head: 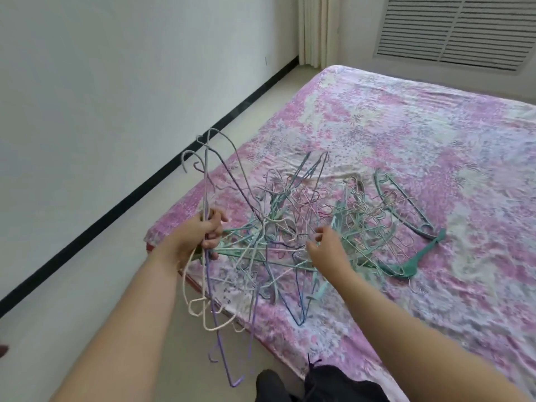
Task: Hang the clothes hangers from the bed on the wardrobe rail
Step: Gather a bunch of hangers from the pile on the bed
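A white wall (101, 82) with a black skirting strip (162, 175) runs along the left side of the room; a pale curtain (316, 30) hangs in the far corner, beside a louvred vent panel (458, 30); the floor (139, 329) is light-coloured. The bed (435, 146) occupies the right half of the view, covered with a pink and white floral sheet.

A tangled pile of hangers (313, 221), mostly thin wire in green, blue, lilac and cream with a few thicker teal plastic ones, lies on the near part of the sheet.

The left hand (204, 236) is clenched around a bunch of wire hangers (208, 285), held upright at the bed's near edge, hooks above the fist, loops hanging below toward the floor. The right hand (327, 245) reaches into the pile, fingers spread and apparently released; whether the fingertips touch a wire cannot be told. A dark garment (333, 384) shows at the bottom edge.
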